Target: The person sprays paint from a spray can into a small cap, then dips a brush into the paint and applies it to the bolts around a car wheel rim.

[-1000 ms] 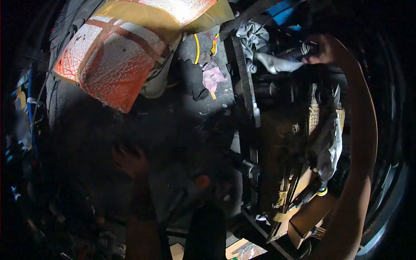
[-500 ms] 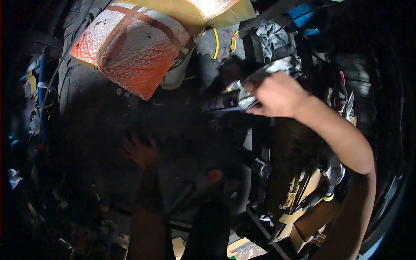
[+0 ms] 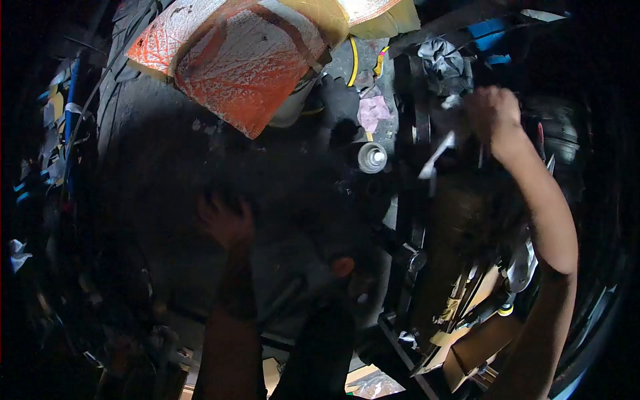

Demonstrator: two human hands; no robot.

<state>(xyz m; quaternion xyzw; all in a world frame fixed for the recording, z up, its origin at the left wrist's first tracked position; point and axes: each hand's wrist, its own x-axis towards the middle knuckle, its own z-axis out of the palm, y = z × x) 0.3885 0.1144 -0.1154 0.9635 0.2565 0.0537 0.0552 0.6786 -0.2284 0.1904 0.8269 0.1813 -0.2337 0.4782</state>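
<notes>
My left hand (image 3: 227,220) rests in deep shadow on a dark surface, its fingers spread with nothing in them. My right hand (image 3: 495,113) is at the upper right, over the dark clutter. Motion smears its fingers, and I cannot make out whether they hold anything. To its left an aerosol can (image 3: 372,158) stands upright with its white nozzle facing up, apart from both hands. A blurred white strip (image 3: 437,157) lies between the can and my right hand. Behind the can is a pinkish paper piece (image 3: 373,112).
An orange and white textured sheet (image 3: 247,73) hangs over the far side. A crumpled grey cloth (image 3: 441,59) sits at the upper right. Cardboard boxes (image 3: 490,343) stand at the lower right. A dark metal bar (image 3: 410,347) runs along the near right.
My right hand has moved right and up, away from the aerosol can, which it was at before and which now stands free. My left hand stays spread on the surface. The view has shifted slightly.
</notes>
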